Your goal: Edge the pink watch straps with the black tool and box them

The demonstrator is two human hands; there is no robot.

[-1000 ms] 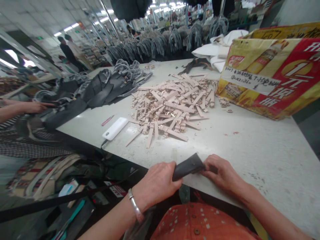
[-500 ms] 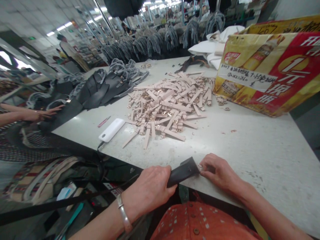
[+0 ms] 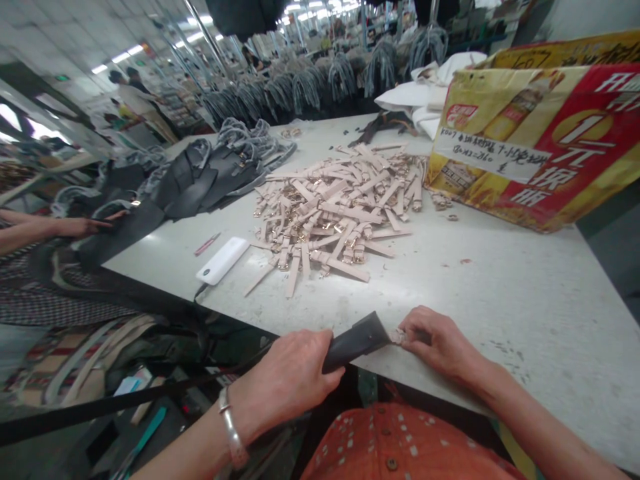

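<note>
Carefully is how we would handle this: our left hand [image 3: 287,380] is wrapped around the near end of a dark leather strap [image 3: 356,340], and our right hand [image 3: 435,343] pinches something small and pale at the strap's far tip [image 3: 399,335]; it is too small to name. To do this well, we judge, the left hand should keep the strap flat and taut against the edge of the pale surface [image 3: 525,293] while the right hand's fingertips work squarely at the tip, without twisting the leather.

The strap lies between our two hands, slanting up from the left hand toward the right, its tip touching the right fingers, right at the near edge of the surface and just above our orange spotted shirt [image 3: 400,447].

Farther out, well apart from our hands, sits a heap of beige straps with buckles [image 3: 333,213], a white power bank [image 3: 223,260] with a red pen [image 3: 207,243] beside it, a pile of black leather pieces [image 3: 200,183], and a yellow and red carton [image 3: 545,147]. At the left edge, another person's hand [image 3: 83,227] rests on dark material.
</note>
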